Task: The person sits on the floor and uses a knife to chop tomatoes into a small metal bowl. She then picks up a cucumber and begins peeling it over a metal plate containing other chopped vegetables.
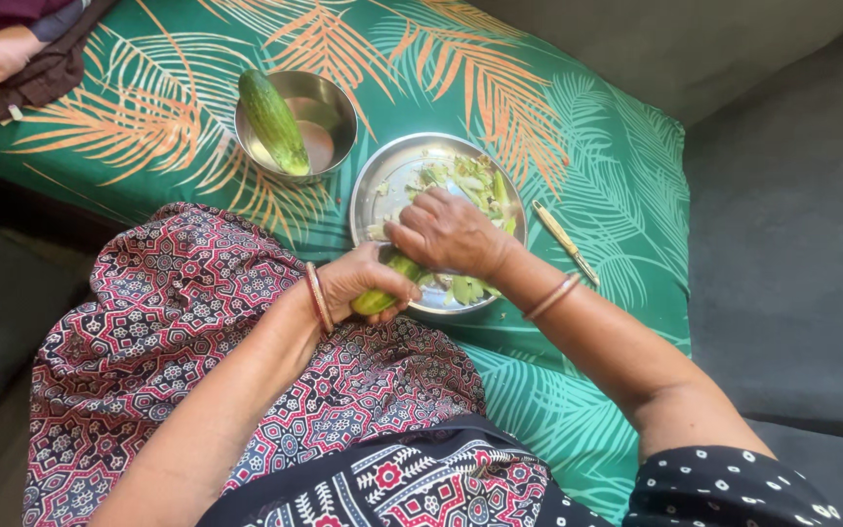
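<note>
Gripping a small green cucumber (382,291) just left of the frame's centre, the left hand (368,281) has its fingers clenched round the near end, while the right hand (446,234) lies over the far end with fingers curled down on it; whether that hand also holds a blade is hidden beneath the knuckles. The cucumber sits over the near rim of a round steel plate (392,181) that is scattered with pale green peelings and cut pieces (470,185). It looks light, firm and stiff, with a smooth waxy skin that probably turns slippery once wet or peeled, so a hold round the unpeeled end seems the surest. Toward the upper left, a second, larger dark green cucumber (273,119) leans in a shiny steel bowl (334,102), one end jutting over the rim. A slim tool with a pale handle (563,239) lies to the right of the plate, apart from it. Everything rests on a bed cover (587,146), soft green cloth printed with orange and teal palm fronds, so plate and bowl may rock. Thin bangles (319,298) circle both wrists, and patterned red cloth drapes the lap (148,332).
</note>
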